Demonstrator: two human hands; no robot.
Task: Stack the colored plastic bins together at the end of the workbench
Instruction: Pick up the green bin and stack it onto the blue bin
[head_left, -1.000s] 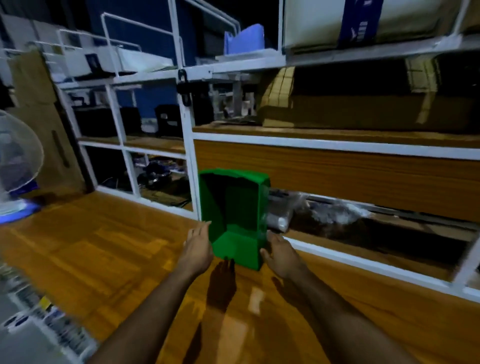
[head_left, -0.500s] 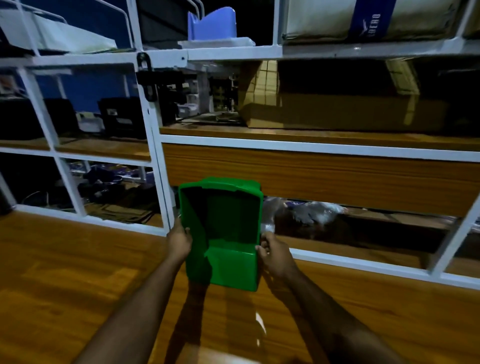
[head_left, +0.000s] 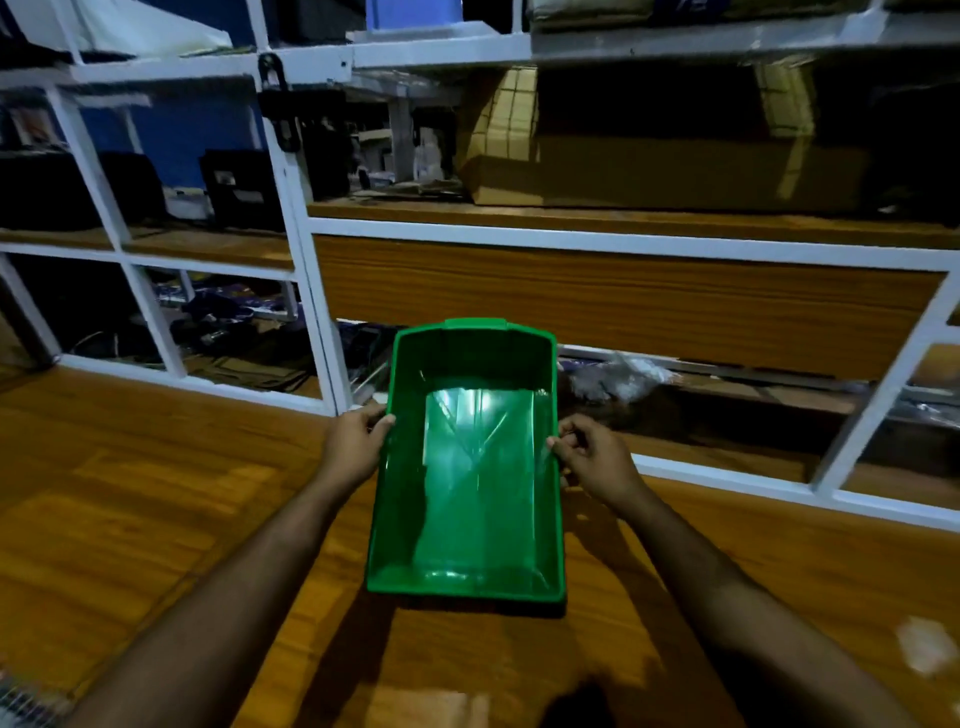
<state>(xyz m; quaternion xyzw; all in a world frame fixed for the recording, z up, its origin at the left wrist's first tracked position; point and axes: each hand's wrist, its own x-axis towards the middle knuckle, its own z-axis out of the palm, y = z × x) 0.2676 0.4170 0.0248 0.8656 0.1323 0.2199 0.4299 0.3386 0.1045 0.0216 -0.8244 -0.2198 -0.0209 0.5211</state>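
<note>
While both hands pinch its side rims, left hand (head_left: 358, 441) and right hand (head_left: 592, 457), green bin (head_left: 467, 467) sits over the workbench (head_left: 130, 493), possibly lifted. Empty, likely light, stiff, glossy-slick; rims grip best.

A wooden workbench (head_left: 156, 519) with a glossy orange-brown grain fills the lower view. A green plastic bin (head_left: 467, 467), open side up and empty, sits over it, though it is hard to tell whether its base touches the wood. At the bench's far edge stands a white-framed shelving unit (head_left: 306, 249).
</note>
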